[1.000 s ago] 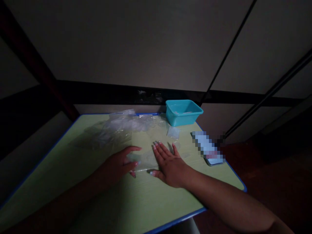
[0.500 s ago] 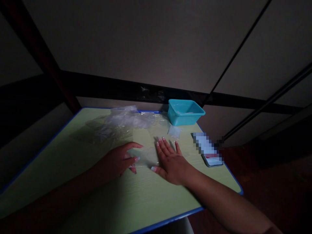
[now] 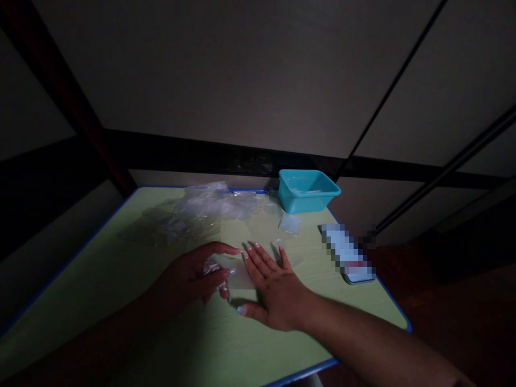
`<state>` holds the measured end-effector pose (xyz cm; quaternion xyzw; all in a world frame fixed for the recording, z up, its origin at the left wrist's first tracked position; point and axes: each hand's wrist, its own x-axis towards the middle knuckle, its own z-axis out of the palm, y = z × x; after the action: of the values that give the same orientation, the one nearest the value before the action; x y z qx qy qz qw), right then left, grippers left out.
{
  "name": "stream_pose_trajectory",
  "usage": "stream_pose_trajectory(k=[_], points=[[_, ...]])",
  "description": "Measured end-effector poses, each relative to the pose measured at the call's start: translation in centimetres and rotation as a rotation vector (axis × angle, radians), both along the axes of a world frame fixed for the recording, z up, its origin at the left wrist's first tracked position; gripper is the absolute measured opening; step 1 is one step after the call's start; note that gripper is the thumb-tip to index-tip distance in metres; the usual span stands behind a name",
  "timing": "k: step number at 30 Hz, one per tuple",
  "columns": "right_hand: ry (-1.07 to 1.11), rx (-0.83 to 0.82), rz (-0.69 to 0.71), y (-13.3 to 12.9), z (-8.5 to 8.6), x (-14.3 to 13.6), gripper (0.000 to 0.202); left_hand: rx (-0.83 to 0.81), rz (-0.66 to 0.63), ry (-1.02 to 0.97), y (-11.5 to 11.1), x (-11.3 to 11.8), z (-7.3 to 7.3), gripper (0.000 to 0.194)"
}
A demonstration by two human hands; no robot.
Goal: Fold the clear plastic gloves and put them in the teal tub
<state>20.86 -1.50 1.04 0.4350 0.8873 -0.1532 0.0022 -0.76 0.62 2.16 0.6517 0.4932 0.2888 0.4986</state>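
A clear plastic bag [image 3: 241, 275] lies flat on the pale green table [image 3: 226, 333] between my hands. My left hand [image 3: 207, 271] pinches its left end, where the film is crumpled under the fingers. Flat across its right part rests my right hand [image 3: 278, 290], fingers stretched out and thumb apart. Beyond my hands is a heap of clear plastic bags [image 3: 201, 207]. A small whitish packet [image 3: 289, 223] lies past my right fingertips.
A turquoise plastic basket [image 3: 308, 201] stands at the back right corner, with something pale inside. Along the right edge lies a phone [image 3: 349, 255], its screen blurred out. A panelled wall [image 3: 226, 80] rises behind the table, which has a blue rim.
My right hand has slid left and slightly nearer over the bag, closer to my left hand. My left hand has curled more around the bag's end. The view has shifted slightly.
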Motion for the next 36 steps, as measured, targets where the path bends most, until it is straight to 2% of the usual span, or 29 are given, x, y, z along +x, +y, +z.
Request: stream_pose_trajectory(k=[3,9,14,19,24,28,31,36], points=[[0.017,0.007,0.009,-0.2,0.0,-0.1,0.089,-0.078,-0.065,-0.056,-0.1,-0.2,0.0,0.052],[0.027,0.011,0.018,-0.5,0.3,-0.3,0.090,-0.110,-0.026,-0.057,-0.2,-0.1,0.2,0.050],[0.025,-0.001,0.045,-0.9,0.8,-0.6,0.087,-0.109,-0.044,-0.150,-0.2,0.0,0.4,0.042],[0.068,-0.001,0.057,-0.8,0.5,-0.7,0.087,-0.103,-0.055,-0.174,-0.3,0.1,0.4,0.041],[0.135,0.053,0.056,-0.2,0.7,-0.4,0.100,-0.087,-0.026,-0.192,-0.3,0.2,0.3,0.044],[0.190,0.104,0.069,-0.2,0.7,-0.6,0.102,-0.076,-0.110,-0.283,-0.2,0.2,0.0,0.044],[0.221,0.123,0.067,-0.3,0.2,-1.1,0.089,-0.084,-0.137,-0.337,-0.3,0.3,-0.2,0.040],[0.255,0.152,0.047,-0.3,-0.4,-1.6,0.049,-0.067,-0.213,-0.434,-0.6,0.7,-0.5,0.043]])
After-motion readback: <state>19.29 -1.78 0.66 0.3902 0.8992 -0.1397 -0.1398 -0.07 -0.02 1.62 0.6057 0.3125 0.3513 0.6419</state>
